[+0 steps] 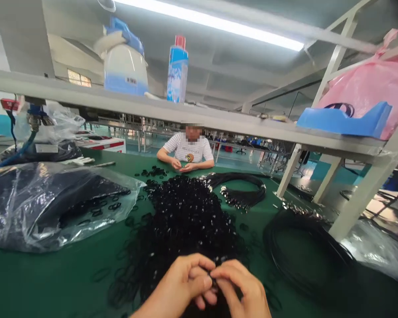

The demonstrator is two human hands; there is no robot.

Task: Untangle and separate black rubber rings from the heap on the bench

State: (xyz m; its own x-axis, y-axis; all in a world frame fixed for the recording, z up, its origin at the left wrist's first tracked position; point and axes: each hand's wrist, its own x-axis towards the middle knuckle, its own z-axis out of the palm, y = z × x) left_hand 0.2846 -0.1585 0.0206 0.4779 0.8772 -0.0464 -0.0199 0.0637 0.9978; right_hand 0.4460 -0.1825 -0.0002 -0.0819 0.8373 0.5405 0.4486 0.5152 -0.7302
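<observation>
My left hand [182,282] and my right hand [239,287] meet low in the view, pinching a small black part [213,281] between the fingertips. The fingers hide most of it, though a bit of metal glints there. Right behind my hands lies a large heap of black rings or loops with small metal pieces [182,221] on the green table mat [53,282]. A bundle of black cables with metal ends [239,190] lies farther off. A coil of black cable [305,247] sits to the right of my right hand.
A clear plastic bag of black rings [53,207] lies on the left of the table. A seated person [189,150] works across the table. An overhead shelf [152,108] spans the view, holding a blue-and-white bottle [177,70] and a blue tray [345,121].
</observation>
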